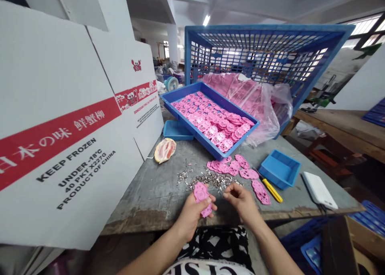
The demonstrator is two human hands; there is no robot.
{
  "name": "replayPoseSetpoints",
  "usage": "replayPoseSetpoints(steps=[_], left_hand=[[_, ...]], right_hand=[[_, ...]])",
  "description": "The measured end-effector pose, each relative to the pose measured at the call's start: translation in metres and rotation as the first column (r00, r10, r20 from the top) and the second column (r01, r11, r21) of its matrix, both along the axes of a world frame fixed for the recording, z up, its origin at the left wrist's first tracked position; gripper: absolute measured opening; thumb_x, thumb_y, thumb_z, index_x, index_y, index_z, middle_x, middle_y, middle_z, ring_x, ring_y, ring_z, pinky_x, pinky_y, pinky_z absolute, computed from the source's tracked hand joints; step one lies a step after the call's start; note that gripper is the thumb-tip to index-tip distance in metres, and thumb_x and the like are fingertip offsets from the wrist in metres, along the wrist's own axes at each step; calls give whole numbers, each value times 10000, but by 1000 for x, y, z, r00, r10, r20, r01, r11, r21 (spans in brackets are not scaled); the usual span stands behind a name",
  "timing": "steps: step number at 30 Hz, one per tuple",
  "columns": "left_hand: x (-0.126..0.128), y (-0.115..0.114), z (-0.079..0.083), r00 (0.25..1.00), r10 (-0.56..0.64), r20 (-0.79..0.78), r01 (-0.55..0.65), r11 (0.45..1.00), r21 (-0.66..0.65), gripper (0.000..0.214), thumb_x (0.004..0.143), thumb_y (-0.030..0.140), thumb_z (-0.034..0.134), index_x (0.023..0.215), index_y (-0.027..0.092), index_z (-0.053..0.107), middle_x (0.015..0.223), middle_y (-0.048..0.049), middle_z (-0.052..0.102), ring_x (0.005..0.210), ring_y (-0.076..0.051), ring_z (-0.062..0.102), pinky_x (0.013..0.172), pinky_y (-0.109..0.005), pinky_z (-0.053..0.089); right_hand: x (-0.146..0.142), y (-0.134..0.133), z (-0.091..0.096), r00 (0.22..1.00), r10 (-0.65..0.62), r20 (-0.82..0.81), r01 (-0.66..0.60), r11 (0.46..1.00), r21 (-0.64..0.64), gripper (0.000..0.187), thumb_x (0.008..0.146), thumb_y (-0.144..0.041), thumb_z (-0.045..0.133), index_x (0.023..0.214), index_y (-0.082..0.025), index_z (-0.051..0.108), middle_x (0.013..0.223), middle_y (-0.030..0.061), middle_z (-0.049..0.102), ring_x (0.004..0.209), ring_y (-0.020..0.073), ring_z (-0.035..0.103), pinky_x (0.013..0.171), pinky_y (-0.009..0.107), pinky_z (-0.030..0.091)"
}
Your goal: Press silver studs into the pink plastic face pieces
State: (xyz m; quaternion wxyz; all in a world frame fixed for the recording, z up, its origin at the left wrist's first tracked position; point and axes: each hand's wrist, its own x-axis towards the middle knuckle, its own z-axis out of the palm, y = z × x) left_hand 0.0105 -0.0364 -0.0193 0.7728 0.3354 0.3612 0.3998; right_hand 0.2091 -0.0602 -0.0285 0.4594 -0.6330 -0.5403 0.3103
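My left hand (189, 213) is closed around a flat pink plastic piece (201, 193) with cut-out holes, thumb across its face. To the right, my right hand (243, 203) has thumb and index finger pinched together above the table's front part; whatever is between the fingertips is too small to make out. Just beyond both hands lies a scattered heap of small shiny metal parts (218, 180). Several loose pink pieces (221, 166) lie behind and to the right of that heap. More of them fill a tilted blue tray (197, 134).
A yellow-handled tool (272, 190), a small blue bin (279, 168) and a white box-shaped device (320, 190) are on the right. A large blue crate (313, 82) with bagged pink pieces (240, 92) stands behind. A white carton (69, 118) walls off the left, near a roll of tape (165, 150).
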Motion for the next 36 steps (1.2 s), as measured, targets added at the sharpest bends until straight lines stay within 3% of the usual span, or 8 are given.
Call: replayPoseSetpoints(steps=[3, 16, 19, 22, 25, 32, 34, 36], left_hand=[[11, 0, -5, 1000, 3, -17, -3, 999, -32, 667, 680, 310, 860, 1246, 140, 550, 828, -36, 692, 652, -169, 660, 486, -254, 517], [1, 6, -4, 963, -259, 78, 269, 944, -189, 372, 620, 238, 839, 880, 123, 600, 733, -36, 644, 577, -161, 642, 405, -231, 462], [2, 6, -2, 981, -185, 54, 192, 968, -161, 476, 605, 224, 848, 1004, 125, 608, 744, -25, 653, 578, -148, 625, 406, -222, 455], [7, 5, 3, 999, -31, -23, 30, 999, -41, 624, 619, 280, 873, 1148, 129, 579, 724, 3, 644, 577, -142, 611, 414, -223, 461], [11, 5, 8, 996, 43, -72, -38, 996, 75, 659, 625, 335, 885, 1164, 118, 574, 733, 13, 636, 583, -137, 609, 436, -230, 475], [12, 1, 7, 996, 12, -89, 4, 984, 180, 624, 646, 340, 892, 1164, 139, 609, 790, 14, 629, 621, -111, 601, 499, -215, 466], [8, 1, 7, 999, -24, 31, 19, 986, 166, 639, 726, 405, 841, 1265, 172, 589, 875, -12, 651, 721, -138, 643, 589, -241, 514], [4, 2, 8, 978, -82, 191, 59, 991, 123, 653, 805, 450, 760, 1375, 225, 535, 992, -43, 671, 879, -187, 679, 721, -300, 560]], right_hand=[[-25, 0, 2, 991, 83, -107, -79, 996, 39, 190, 792, -380, 668, 751, -205, 607, 662, -13, 617, 632, 154, 537, 620, 273, 406], [-27, -7, 15, 882, 378, 280, -451, 850, 272, 183, 1019, -280, 520, 874, -244, 627, 839, 22, 683, 820, 178, 604, 750, 311, 442], [-30, -5, 11, 924, 320, 209, -366, 899, 240, 184, 989, -342, 564, 857, -234, 634, 851, 31, 680, 818, 183, 603, 748, 314, 445], [-34, -2, 6, 977, 210, -40, -207, 976, 73, 296, 899, -493, 657, 795, -221, 600, 716, 15, 669, 684, 175, 574, 662, 303, 429], [-36, -1, 8, 961, 158, -227, -176, 982, -63, 429, 801, -606, 712, 700, -214, 570, 609, 2, 644, 585, 150, 504, 596, 288, 380], [-35, -3, 25, 874, 71, -481, -169, 972, -162, 391, 635, -529, 850, 637, -203, 636, 581, -26, 604, 540, 111, 416, 575, 278, 346], [-34, -4, 24, 850, 3, -527, -93, 985, -145, 328, 639, -471, 848, 639, -207, 653, 577, -40, 559, 538, 106, 386, 573, 280, 333], [-35, -5, 24, 829, -52, -556, 7, 997, -83, 261, 641, -406, 841, 632, -210, 669, 699, -14, 603, 643, 132, 484, 647, 295, 391]])
